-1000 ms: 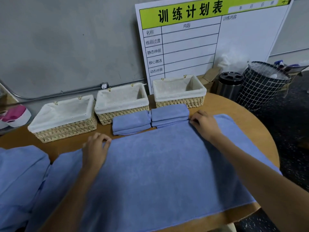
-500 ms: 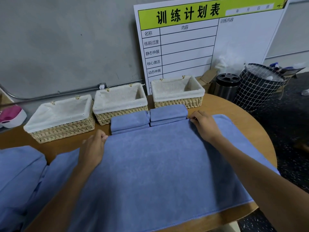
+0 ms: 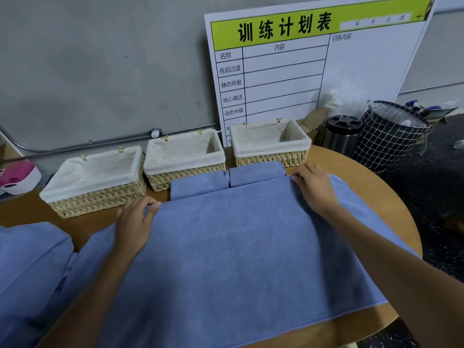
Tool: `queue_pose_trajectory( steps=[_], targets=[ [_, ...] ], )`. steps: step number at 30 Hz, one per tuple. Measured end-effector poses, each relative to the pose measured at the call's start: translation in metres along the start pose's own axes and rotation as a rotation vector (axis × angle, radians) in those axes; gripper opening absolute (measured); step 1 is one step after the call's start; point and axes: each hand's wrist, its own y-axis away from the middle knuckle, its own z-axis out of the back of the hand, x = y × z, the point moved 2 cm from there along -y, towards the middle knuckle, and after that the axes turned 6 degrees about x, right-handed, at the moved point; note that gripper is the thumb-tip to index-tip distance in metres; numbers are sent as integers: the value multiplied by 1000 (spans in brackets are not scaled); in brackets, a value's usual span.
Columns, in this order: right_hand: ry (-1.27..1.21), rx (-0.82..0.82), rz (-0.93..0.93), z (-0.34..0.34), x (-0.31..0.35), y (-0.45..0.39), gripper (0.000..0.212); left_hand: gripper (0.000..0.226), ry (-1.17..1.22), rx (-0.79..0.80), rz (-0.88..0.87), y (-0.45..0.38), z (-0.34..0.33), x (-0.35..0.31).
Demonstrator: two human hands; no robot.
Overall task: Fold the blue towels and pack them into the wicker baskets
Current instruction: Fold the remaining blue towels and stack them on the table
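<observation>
A large blue towel (image 3: 238,259) lies spread over the round wooden table (image 3: 391,197). My left hand (image 3: 135,222) grips its far edge on the left, fingers curled over the hem. My right hand (image 3: 313,189) pinches the far edge on the right. Beyond that edge lie two folded blue towels: the left one (image 3: 195,184) and the right one (image 3: 253,172). Three wicker baskets with white liners stand in a row behind them: left (image 3: 95,179), middle (image 3: 185,159), right (image 3: 268,144). All three look empty.
A heap of unfolded blue towels (image 3: 27,267) lies at the table's left. A white planning board (image 3: 301,66) leans on the wall behind the baskets. Right of the table stand a steel bin (image 3: 341,134) and a wire basket (image 3: 391,136).
Both hands have carried the towel's far edge a little farther away, up against the folded towels. My left hand has moved forward and right along the hem.
</observation>
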Motion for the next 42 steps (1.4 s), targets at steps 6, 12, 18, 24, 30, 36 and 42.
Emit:
queue_pose_trajectory(
  steps=[6, 12, 18, 24, 30, 36, 42],
  targets=[
    [150, -125, 67, 40, 15, 34, 23, 42, -60, -88, -179, 32, 36, -35],
    [154, 72, 162, 43, 10, 96, 16, 48, -134, 57, -290, 94, 9, -15],
    [125, 151, 136, 27, 4, 68, 13, 46, -202, 69, -309, 63, 0, -4],
    [55, 84, 77, 24, 8, 30, 23, 40, -243, 32, -269, 22, 11, -4],
    [101, 40, 108, 48, 14, 65, 18, 37, -174, -78, -337, 73, 21, -22],
    [78, 171, 166, 47, -8, 97, 20, 39, -231, 91, -360, 103, 13, -5],
    [177, 177, 159, 42, -16, 78, 30, 51, -294, 90, -421, 76, 17, -1]
  ],
)
